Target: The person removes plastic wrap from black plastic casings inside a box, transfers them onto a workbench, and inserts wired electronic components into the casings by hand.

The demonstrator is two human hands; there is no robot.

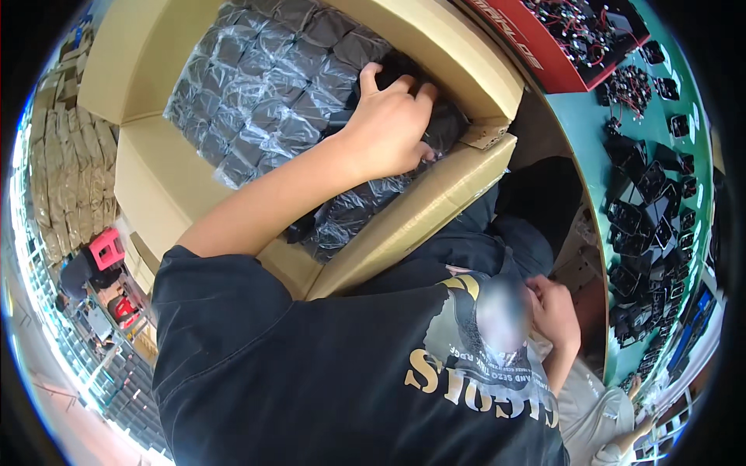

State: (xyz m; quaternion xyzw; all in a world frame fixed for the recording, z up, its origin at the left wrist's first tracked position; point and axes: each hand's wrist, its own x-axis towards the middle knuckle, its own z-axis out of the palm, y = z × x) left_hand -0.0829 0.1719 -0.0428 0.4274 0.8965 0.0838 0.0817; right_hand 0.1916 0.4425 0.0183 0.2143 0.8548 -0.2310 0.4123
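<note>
My left arm reaches into a large open cardboard box [447, 58]. It holds rows of dark, block-shaped items in clear plastic [272, 93]. My left hand [392, 120] is curled over a black item [447, 128] at the box's right side, fingers at the far edge and thumb low. The hand hides much of that item, so its kind does not show. In front of my printed black shirt [311, 380], my right hand [556, 314] is bent with its fingers closed. Whatever lies between them is hidden beside a blurred patch.
On the right, a green-topped table [622, 179] carries many black devices [649, 182] and wired parts [625, 89]. A red box [544, 46] of wired parts stands at its far end. Stacked brown packages [70, 171] and a pink stool [107, 248] are at left.
</note>
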